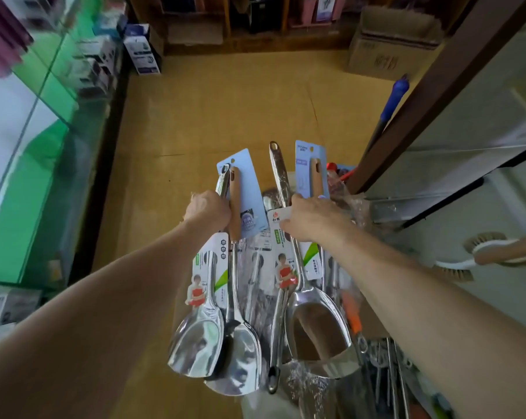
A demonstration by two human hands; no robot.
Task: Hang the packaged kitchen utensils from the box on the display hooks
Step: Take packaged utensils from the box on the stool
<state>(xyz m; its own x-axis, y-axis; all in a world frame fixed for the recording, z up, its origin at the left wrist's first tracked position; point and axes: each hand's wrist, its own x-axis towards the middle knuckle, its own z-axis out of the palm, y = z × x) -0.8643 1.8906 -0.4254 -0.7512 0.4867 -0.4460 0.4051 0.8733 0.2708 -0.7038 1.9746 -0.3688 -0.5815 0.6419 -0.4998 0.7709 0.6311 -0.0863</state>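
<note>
My left hand (206,210) grips the handles of two packaged steel utensils: a scoop (196,343) with a white and green card, and a wooden-handled spatula (240,358) on a pale blue card. My right hand (311,217) grips two more: a large steel scoop (313,331) with a white and green card, and a wooden-handled utensil on a pale blue card (310,164). All blades hang toward me. Below them lie further steel utensils (255,285) in plastic wrap. No display hooks are in view.
A green-edged glass counter (38,140) with boxed goods runs along the left. A dark wooden post (431,95) and a pale panel stand at right, a blue-handled stick (391,101) leaning there. Cardboard boxes (388,46) sit far right. A brush (497,249) lies at right.
</note>
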